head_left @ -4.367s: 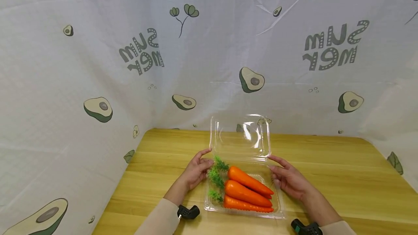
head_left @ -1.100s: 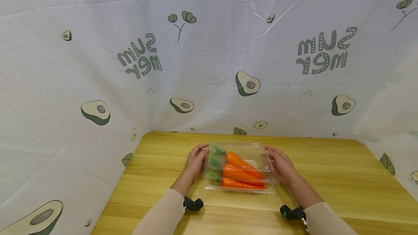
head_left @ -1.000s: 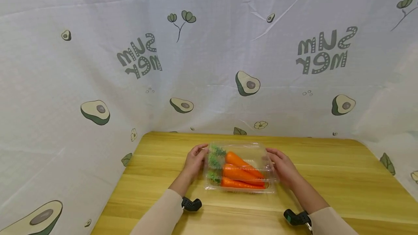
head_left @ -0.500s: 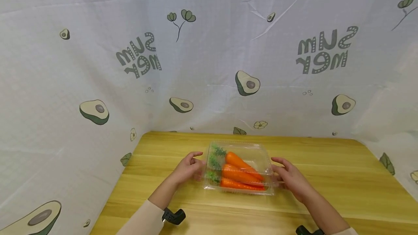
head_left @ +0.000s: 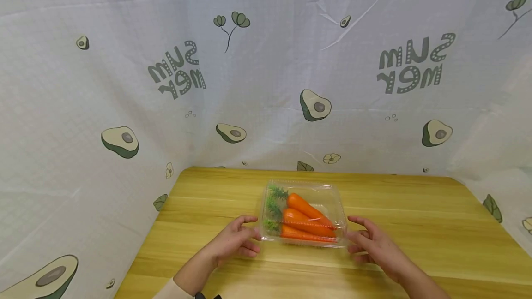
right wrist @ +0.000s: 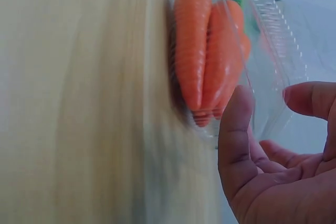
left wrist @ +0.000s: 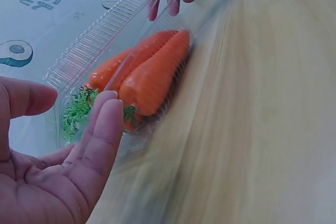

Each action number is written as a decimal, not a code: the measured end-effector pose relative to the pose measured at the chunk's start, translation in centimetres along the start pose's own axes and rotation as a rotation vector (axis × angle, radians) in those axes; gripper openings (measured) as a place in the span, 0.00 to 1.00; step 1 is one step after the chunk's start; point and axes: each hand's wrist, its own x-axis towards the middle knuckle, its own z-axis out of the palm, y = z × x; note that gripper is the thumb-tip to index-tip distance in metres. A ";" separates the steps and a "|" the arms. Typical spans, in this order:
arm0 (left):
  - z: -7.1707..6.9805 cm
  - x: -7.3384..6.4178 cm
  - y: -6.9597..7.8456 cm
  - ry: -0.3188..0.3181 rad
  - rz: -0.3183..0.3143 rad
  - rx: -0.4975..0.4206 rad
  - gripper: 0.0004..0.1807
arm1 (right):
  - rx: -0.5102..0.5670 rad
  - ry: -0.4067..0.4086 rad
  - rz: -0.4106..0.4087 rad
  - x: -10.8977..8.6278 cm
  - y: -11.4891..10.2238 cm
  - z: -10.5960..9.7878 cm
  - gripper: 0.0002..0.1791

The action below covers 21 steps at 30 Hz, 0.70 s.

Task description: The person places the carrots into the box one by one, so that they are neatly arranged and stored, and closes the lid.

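A clear plastic clamshell box (head_left: 328, 193) lies on the wooden table with its lid folded over the base. Through the lid show three orange carrots (head_left: 305, 223) with green leafy tops (head_left: 273, 206) at the left. My left hand (head_left: 232, 239) is at the front left corner, fingers spread and fingertips right at the rim. At the front right corner my right hand (head_left: 378, 248) has its fingers loosely parted, tips close to the box edge. In both wrist views, thumb and fingers stand apart beside the clear wall, pinching nothing.
The wooden table (head_left: 407, 211) extends to both sides of the box. A white curtain (head_left: 266, 68) printed with avocados and mirrored lettering hangs behind the table and along its left side.
The lid, upright at first, has come down over the carrots. Both hands have since slid from the box's back sides toward me to its front corners, the lid's front edge sinking slightly.
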 end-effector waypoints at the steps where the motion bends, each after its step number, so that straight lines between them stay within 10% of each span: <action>1: 0.0 0.0 -0.1 -0.001 -0.003 -0.014 0.39 | 0.006 -0.012 -0.010 -0.2 0.2 0.1 0.43; 21: 1.3 2.6 -1.3 0.157 0.035 -0.143 0.22 | 0.172 0.021 -0.027 0.9 1.1 1.8 0.39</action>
